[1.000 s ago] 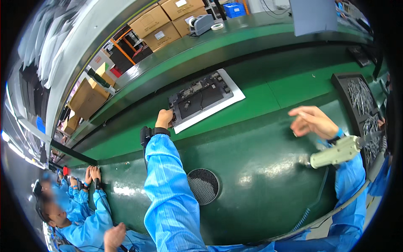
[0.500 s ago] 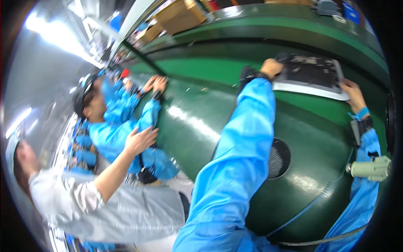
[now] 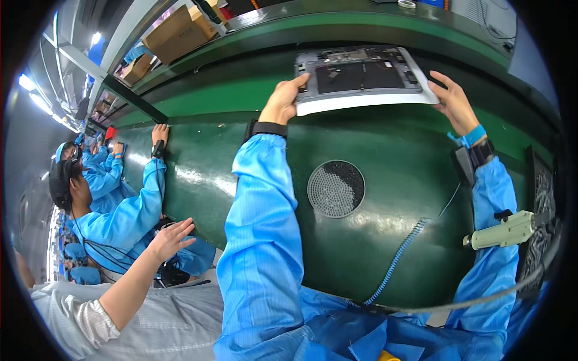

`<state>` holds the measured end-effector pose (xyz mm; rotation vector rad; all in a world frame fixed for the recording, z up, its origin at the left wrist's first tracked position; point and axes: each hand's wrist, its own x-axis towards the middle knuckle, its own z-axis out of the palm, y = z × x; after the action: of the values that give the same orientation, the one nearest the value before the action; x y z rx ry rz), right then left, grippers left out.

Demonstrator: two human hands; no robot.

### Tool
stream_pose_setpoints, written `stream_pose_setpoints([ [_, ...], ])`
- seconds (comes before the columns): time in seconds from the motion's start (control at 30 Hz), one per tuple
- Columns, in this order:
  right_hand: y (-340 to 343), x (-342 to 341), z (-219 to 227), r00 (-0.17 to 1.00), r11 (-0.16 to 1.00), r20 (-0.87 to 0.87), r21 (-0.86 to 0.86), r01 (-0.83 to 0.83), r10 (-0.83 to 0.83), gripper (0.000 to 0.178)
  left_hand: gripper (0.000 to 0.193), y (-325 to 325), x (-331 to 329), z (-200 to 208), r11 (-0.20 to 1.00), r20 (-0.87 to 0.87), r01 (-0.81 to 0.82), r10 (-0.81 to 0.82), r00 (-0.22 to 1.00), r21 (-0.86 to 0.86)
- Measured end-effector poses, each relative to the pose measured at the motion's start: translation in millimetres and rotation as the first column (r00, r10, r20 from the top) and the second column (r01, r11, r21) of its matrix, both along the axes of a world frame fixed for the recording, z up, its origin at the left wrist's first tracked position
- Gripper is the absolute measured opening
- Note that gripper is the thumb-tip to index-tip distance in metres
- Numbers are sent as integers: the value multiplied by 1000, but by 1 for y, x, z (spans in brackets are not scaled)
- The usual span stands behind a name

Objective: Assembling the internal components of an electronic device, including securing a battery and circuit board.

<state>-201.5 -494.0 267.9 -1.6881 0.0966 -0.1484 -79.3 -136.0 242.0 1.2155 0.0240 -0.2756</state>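
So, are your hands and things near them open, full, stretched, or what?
Flat grey-and-black electronic panel: insides showing.
Left hand: gripping the panel's left end.
Right hand: at the panel's right end, grip unclear.
Round grey dish: partly covered by small black pieces.
Blue coiled cord: stretched straight near its upper end.
Pale green cylindrical tool: sideways, not in either hand.

An electronics assembly workshop is operating here: blue-smocked workers (image 3: 120, 215) are lining the green surface's (image 3: 337, 256) edge; an opened computer chassis (image 3: 343, 78) is exposing circuitry (image 3: 352, 57).

Ceiling lamps (image 3: 40, 101) glare at far left, pale reflections streak the green bench (image 3: 391, 253), and straight edges bow.
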Motion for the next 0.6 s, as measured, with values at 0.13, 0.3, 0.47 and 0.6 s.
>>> stream_pose_setpoints([
  [0.13, 28, -66, -14, 988, 985, 144, -169, -24, 48, 62, 23, 19, -18, 0, 999, 29, -27, 28, 999, -45],
  [0.3, 110, -129, -26, 814, 640, 229, -738, -212, 534, 92, 22, 53, -51, -2, 987, 66, -150, 153, 986, -55],
  [0.47, 124, -135, -40, 785, 497, 276, -866, -47, 554, 107, 26, 54, -98, 2, 974, 61, -224, 226, 972, -37],
  [0.6, 125, -129, -36, 801, 576, 337, -817, -12, 495, 101, 35, 51, -113, 4, 982, 90, -169, 177, 980, -85],
])
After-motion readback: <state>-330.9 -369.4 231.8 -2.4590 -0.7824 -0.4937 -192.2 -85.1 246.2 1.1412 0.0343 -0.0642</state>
